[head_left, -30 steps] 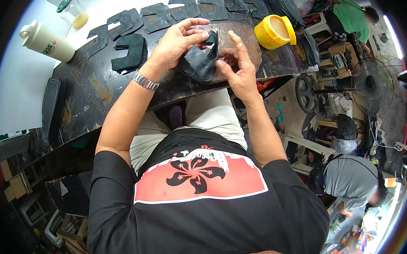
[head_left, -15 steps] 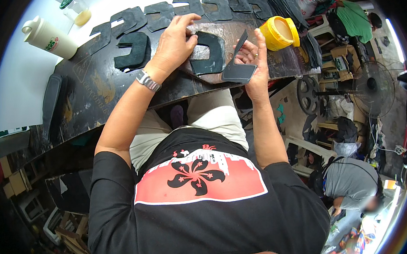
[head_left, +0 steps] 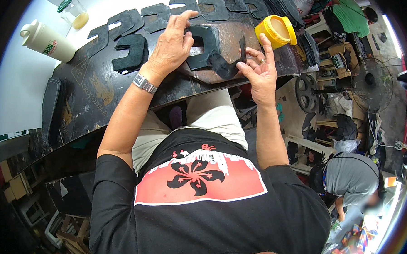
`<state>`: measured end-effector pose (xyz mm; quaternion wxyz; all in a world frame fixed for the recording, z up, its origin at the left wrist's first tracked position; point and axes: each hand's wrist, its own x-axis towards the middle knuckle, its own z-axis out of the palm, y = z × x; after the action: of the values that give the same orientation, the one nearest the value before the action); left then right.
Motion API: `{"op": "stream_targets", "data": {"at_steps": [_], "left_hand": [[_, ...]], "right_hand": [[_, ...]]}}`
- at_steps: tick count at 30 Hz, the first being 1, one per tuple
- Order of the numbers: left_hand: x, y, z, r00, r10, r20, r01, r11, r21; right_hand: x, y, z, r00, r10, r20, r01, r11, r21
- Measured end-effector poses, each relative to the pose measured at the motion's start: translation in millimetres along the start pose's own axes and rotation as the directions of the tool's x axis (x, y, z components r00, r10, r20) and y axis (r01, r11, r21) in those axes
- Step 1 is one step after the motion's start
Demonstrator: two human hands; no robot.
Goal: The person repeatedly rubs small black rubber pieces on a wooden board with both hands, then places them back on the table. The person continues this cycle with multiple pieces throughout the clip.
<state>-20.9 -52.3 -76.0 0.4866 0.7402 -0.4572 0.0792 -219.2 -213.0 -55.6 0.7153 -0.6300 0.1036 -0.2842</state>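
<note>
A dark U-shaped flat piece (head_left: 226,68), apparently leather or similar sheet, is pinched at its right side by my right hand (head_left: 260,72). It bends, one arm sticking up by the fingers, its left part lying over a similar black U-shaped piece (head_left: 203,38) on a brownish board (head_left: 229,35). My left hand (head_left: 171,44) rests at that lower piece's left edge, index finger stretched out and thumb apart; whether it presses the piece is hard to see. To its left sits a small stack of black U-shaped pieces (head_left: 139,52).
A yellow tub (head_left: 274,37) of tan paste stands open right of the board. Several U-shaped pieces (head_left: 155,18) line the table's far side. A cream tumbler (head_left: 50,43) and glass jar (head_left: 75,14) stand left. A fan (head_left: 370,81) and two people are at right.
My right hand has turned and now pinches the dark piece with the thumb; the piece has swung left and down onto the black one. My left hand has barely moved.
</note>
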Motion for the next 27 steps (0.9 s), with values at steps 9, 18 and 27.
{"op": "stream_targets", "data": {"at_steps": [9, 18, 27], "left_hand": [[3.9, 3.9, -9.8, 0.993, -0.065, 0.101, 0.047, 0.984, 0.171], [-1.8, -1.8, -0.1, 0.999, 0.046, 0.017, -0.049, 0.986, 0.161], [4.5, 9.9, -15.0, 0.981, 0.141, -0.135, -0.125, 0.985, 0.119]], "right_hand": [[-2.5, -9.9, 10.9, 0.995, -0.031, 0.093, 0.051, 0.971, -0.232], [-7.6, -7.4, 9.5, 0.994, -0.014, 0.106, 0.046, 0.950, -0.308], [-7.6, -8.2, 11.3, 0.993, -0.071, 0.096, 0.100, 0.933, -0.345]]}}
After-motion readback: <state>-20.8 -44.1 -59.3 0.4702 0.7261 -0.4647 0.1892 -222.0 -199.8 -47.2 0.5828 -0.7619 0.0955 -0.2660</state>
